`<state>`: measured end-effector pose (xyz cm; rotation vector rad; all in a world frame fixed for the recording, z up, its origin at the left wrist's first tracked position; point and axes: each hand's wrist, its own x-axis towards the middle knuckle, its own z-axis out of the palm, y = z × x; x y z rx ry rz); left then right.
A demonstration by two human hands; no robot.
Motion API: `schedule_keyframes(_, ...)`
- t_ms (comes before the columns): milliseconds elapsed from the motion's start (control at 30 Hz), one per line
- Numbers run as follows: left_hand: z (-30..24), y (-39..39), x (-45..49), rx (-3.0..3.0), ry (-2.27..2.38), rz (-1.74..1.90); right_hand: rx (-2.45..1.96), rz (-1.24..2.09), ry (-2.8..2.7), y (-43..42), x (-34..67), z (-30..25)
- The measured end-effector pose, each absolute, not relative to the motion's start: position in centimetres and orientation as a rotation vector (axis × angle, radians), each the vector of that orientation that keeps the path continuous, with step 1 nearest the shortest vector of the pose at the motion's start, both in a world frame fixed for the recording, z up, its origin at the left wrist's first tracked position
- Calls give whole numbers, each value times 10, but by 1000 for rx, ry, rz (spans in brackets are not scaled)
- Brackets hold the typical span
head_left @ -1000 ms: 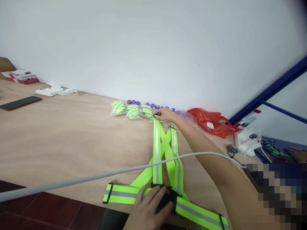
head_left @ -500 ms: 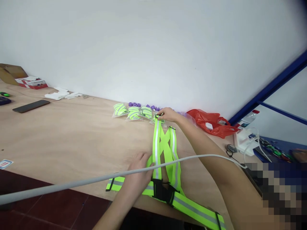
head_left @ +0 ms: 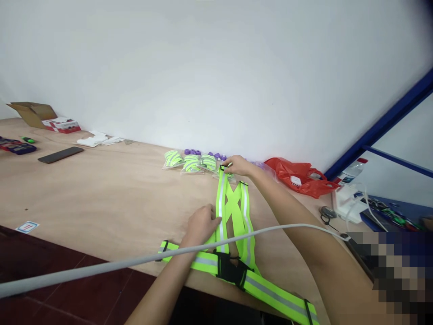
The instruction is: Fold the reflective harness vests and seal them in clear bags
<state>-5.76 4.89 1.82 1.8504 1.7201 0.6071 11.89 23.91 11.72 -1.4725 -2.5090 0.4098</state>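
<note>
A neon-yellow reflective vest [head_left: 233, 198] of elastic straps with silver stripes lies on the wooden table, its black buckle part [head_left: 230, 270] towards the near edge. My right hand [head_left: 238, 166] pinches the far end of the left shoulder strap by its black slider [head_left: 223, 168]. Lower on that same strap [head_left: 221, 194], my left hand [head_left: 203, 223] is closed at its left edge, thumb on the band; its other fingers are partly hidden. A white cable [head_left: 135, 262] passes across the view in front of my left forearm and the vest.
Several bagged reflective straps [head_left: 192, 163] and purple rolls [head_left: 192, 152] lie along the wall. To the right are a red plastic bag [head_left: 297, 176], a bottle [head_left: 353, 170] and a white device [head_left: 348, 203]. A dark flat bar [head_left: 61, 155], gloves [head_left: 98, 139] and a cardboard box [head_left: 35, 113] lie left.
My left hand has slid farther up along the strap, away from the near edge. My right hand stays at the strap's far end. The view has turned slightly left.
</note>
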Motion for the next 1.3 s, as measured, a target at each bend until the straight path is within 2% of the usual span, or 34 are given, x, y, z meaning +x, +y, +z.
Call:
schedule_keyframes(700,8,70,-57,1694,1372,904,-1413,399,-2528,254,114,109)
schedule_keyframes(1300,1,63,-65,1652,1233,868,-1507,327,-2695,266,115,73)
